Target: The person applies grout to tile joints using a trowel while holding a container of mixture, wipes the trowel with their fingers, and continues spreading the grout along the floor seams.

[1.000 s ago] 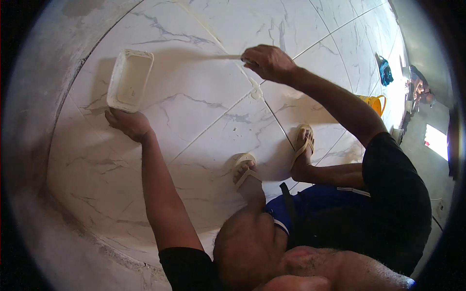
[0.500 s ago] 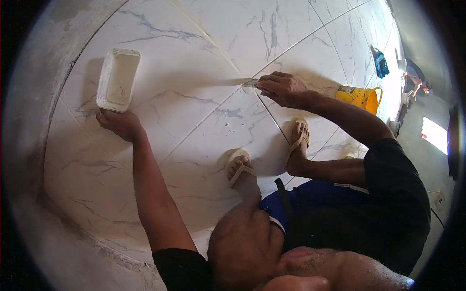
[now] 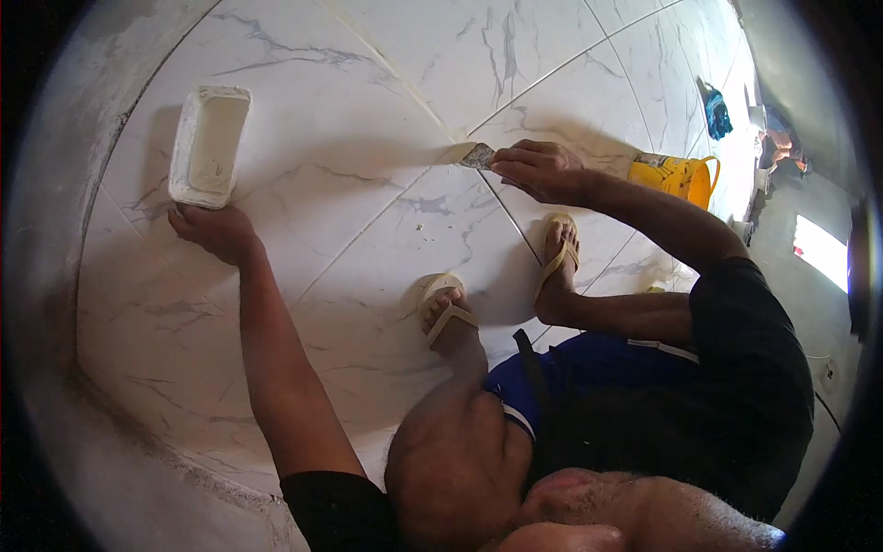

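Observation:
My left hand (image 3: 218, 234) grips the near end of a white rectangular tub (image 3: 183, 152), smeared inside with pale paste; part of the fingers is hidden behind it. Closed round a small putty knife (image 3: 477, 156), my right hand (image 3: 543, 172) keeps its metal blade at the floor joint, close to where several tile joints cross. The knife's handle is hidden in the fingers. White tiles (image 3: 368, 221) with grey veins lie under both hands. Pale paste fills the joint beyond the blade, while the joint nearer my right foot looks dark.
A yellow bucket (image 3: 676, 179) lies on its side beyond my right forearm. Farther right are a blue bundle (image 3: 717, 114) and another person (image 3: 782, 147) by the wall. My sandalled feet (image 3: 448, 313) stand near the joints, with small paste crumbs (image 3: 423, 235) beside them. A rough wall edge (image 3: 97, 202) curves along the left.
The knife blade has turned and now shows more of its flat face at the joint. My left hand and the tub appear slightly farther left, as the whole view has shifted a little.

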Available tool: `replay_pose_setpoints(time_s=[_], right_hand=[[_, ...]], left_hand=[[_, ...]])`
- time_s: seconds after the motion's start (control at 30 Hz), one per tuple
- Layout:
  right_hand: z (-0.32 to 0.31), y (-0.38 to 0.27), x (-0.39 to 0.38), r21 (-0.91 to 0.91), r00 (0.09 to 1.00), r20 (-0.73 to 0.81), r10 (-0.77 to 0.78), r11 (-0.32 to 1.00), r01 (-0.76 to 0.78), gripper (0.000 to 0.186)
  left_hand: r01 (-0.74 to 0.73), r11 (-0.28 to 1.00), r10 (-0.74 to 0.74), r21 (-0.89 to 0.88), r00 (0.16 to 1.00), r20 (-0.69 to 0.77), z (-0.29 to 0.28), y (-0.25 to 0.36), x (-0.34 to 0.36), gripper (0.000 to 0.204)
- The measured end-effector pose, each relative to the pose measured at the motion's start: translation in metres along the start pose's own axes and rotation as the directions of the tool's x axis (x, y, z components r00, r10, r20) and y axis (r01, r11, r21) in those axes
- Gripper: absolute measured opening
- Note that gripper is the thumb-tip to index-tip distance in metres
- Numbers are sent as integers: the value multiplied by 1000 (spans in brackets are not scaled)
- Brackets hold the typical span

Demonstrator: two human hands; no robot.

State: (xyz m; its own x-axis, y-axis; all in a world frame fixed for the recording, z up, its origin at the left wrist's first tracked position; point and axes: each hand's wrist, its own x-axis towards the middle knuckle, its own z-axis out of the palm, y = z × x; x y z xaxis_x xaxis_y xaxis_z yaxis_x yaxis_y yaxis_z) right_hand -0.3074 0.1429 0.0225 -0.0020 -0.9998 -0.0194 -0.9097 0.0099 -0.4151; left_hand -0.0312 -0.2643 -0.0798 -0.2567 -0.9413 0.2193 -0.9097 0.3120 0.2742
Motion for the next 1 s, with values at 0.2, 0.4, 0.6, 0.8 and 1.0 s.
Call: replay_pose_setpoints(time_s=[0.2,0.4,0.6,0.8,1.0], right_hand=[[-3,-2,-11,21,999,28,-41,999,40,26],[-8,4,14,9,998,-29,-50,999,50,26],[-3,4,11,-1,984,98,-147,989,148,24],[-7,-4,-25,18,968,192,-163,987,162,27],[-11,-4,-30,107,999,20,-42,993,40,27]], left_hand=[[-26,999,26,-18,1000,15,-6,2,0,49],[0,999,2,-46,999,34,-6,9,0,47],[-56,998,57,40,998,-19,4,-6,0,48],[-92,996,93,21,995,-32,4,-8,0,48],[37,999,-37,-12,997,61,-4,6,1,48]])
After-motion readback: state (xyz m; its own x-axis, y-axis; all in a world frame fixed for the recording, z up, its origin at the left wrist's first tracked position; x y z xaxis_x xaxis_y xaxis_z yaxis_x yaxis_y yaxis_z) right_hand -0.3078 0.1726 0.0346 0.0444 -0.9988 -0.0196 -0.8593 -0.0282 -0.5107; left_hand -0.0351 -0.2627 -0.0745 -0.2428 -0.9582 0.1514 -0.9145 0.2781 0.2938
